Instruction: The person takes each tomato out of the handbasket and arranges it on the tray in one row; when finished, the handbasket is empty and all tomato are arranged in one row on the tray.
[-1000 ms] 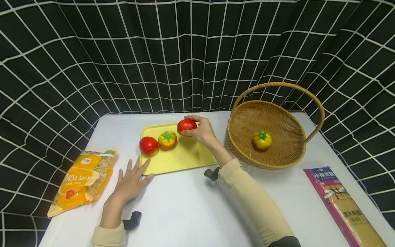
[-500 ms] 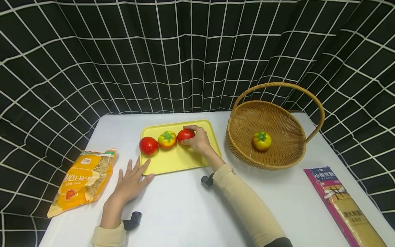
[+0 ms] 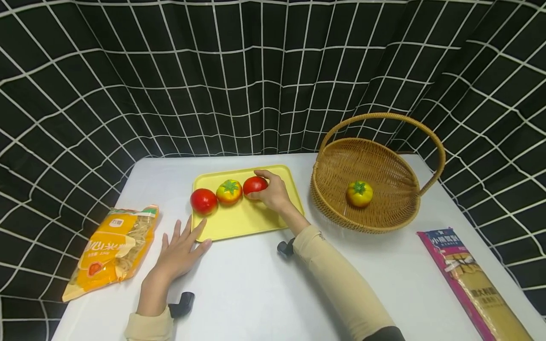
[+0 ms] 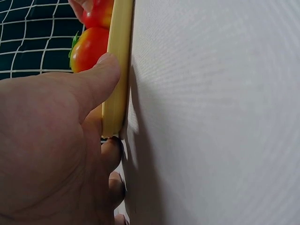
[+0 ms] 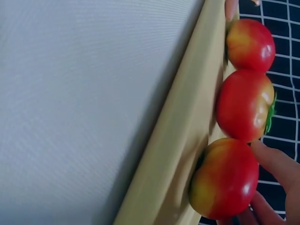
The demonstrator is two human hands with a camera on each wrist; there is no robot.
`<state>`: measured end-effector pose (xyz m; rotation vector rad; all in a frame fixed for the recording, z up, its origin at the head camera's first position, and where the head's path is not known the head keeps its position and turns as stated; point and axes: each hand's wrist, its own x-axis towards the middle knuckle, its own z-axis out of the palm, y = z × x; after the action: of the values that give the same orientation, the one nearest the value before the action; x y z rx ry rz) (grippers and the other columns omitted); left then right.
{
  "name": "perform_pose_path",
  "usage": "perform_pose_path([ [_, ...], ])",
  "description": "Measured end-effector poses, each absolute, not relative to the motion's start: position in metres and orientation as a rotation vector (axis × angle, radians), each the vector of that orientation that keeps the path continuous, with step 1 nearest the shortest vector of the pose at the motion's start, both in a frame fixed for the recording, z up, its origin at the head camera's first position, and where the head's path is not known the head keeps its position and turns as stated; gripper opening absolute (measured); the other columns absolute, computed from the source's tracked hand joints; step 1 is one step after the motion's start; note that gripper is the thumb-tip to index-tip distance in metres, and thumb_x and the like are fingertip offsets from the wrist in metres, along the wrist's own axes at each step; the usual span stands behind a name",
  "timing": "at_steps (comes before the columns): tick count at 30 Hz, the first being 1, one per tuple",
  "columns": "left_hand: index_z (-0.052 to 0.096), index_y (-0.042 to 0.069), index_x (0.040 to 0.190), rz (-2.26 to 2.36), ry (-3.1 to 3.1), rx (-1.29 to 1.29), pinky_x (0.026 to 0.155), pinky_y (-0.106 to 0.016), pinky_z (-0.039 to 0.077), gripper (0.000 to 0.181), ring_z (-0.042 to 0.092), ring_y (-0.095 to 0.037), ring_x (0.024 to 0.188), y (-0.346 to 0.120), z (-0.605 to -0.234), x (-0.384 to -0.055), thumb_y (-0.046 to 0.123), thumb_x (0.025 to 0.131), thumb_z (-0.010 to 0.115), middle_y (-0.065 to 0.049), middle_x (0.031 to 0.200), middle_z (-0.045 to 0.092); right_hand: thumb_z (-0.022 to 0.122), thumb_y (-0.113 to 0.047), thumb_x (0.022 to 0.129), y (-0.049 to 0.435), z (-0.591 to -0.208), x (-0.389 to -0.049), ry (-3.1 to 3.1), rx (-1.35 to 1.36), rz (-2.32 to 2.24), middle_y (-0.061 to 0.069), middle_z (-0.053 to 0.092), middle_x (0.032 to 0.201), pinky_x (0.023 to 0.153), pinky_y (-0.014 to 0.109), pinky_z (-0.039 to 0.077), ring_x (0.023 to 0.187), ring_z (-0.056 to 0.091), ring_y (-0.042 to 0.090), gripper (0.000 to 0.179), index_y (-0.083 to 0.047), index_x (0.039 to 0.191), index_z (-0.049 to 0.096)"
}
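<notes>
In the head view my right hand (image 3: 276,194) holds a red tomato (image 3: 254,187) on the yellow tray (image 3: 243,223), thumb in front and fingers behind. The right wrist view shows that tomato (image 5: 225,179) close against a second tomato (image 5: 243,105). From above, this middle tomato (image 3: 229,192) is yellow-red with a green leafy top, and another red tomato (image 3: 204,201) lies to its left, making a row. My left hand (image 3: 178,255) rests with spread fingers at the tray's near left corner; in the left wrist view its thumb touches the tray rim (image 4: 119,93).
A wicker basket (image 3: 328,213) with a tall handle stands at the right, holding one yellow tomato (image 3: 359,193). An orange bag of noodles (image 3: 113,251) lies at the left, a long pack of pasta (image 3: 475,284) at the right. A black grid curtain (image 3: 264,85) hangs behind the white table (image 3: 243,284).
My right hand has lowered the red tomato onto the tray, beside the middle one, and still holds it. The left hand has stayed at the tray corner. The head view has shifted slightly.
</notes>
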<state>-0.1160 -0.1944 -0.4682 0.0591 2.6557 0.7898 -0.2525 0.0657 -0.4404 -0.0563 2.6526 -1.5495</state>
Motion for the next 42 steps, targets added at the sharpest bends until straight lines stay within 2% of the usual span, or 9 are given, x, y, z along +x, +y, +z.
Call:
perform_pose_path([
  [6, 0.021, 0.019, 0.171, 0.797, 2.653, 0.06, 0.122, -0.074, -0.022, 0.077, -0.018, -0.051, 0.161, -0.194, -0.467, -0.116, 0.056, 0.109, 0.048, -0.022, 0.178, -0.004, 0.092, -0.005, 0.08, 0.068, -0.431, -0.252, 2.656, -0.042, -1.511, 0.013, 0.059, 0.155, 0.121, 0.052, 0.047, 0.143, 0.053, 0.039, 0.074, -0.015, 0.147, 0.063],
  [13, 0.02, 0.02, 0.171, 0.791, 2.646, 0.054, 0.121, -0.074, -0.023, 0.078, -0.018, -0.051, 0.161, -0.194, -0.468, -0.117, 0.057, 0.108, 0.049, -0.023, 0.178, -0.005, 0.09, -0.007, 0.082, 0.078, -0.406, -0.252, 2.646, -0.087, -1.527, 0.01, 0.054, 0.16, 0.129, 0.047, 0.036, 0.153, 0.044, 0.032, 0.076, -0.018, 0.151, 0.06],
  [23, 0.022, 0.019, 0.171, 0.788, 2.651, 0.055, 0.121, -0.075, -0.022, 0.078, -0.018, -0.052, 0.161, -0.194, -0.468, -0.117, 0.055, 0.108, 0.05, -0.023, 0.177, -0.004, 0.093, -0.015, 0.081, 0.105, -0.357, -0.256, 2.672, -0.209, -1.542, 0.005, 0.052, 0.162, 0.128, 0.052, 0.036, 0.154, 0.042, 0.031, 0.085, -0.019, 0.156, 0.054],
  [33, 0.021, 0.02, 0.171, 0.779, 2.641, 0.042, 0.12, -0.074, -0.023, 0.079, -0.019, -0.052, 0.161, -0.194, -0.468, -0.119, 0.057, 0.107, 0.05, -0.024, 0.177, -0.005, 0.091, -0.018, 0.082, 0.168, -0.32, -0.252, 2.599, -0.388, -1.467, 0.004, 0.052, 0.162, 0.126, 0.053, 0.038, 0.152, 0.046, 0.029, 0.082, -0.017, 0.155, 0.054],
  [38, 0.021, 0.02, 0.171, 0.782, 2.635, 0.034, 0.121, -0.074, -0.024, 0.08, -0.019, -0.051, 0.161, -0.194, -0.467, -0.119, 0.057, 0.107, 0.05, -0.024, 0.177, -0.005, 0.091, -0.019, 0.084, 0.206, -0.31, -0.245, 2.574, -0.381, -1.419, 0.006, 0.056, 0.159, 0.124, 0.054, 0.041, 0.147, 0.051, 0.029, 0.079, -0.016, 0.153, 0.055],
  [42, 0.021, 0.019, 0.171, 0.785, 2.636, 0.037, 0.12, -0.074, -0.023, 0.08, -0.019, -0.051, 0.161, -0.194, -0.467, -0.118, 0.057, 0.107, 0.05, -0.024, 0.177, -0.004, 0.091, -0.027, 0.086, 0.237, -0.31, -0.236, 2.61, -0.336, -1.297, 0.005, 0.057, 0.158, 0.124, 0.056, 0.041, 0.147, 0.051, 0.029, 0.075, -0.019, 0.152, 0.057],
])
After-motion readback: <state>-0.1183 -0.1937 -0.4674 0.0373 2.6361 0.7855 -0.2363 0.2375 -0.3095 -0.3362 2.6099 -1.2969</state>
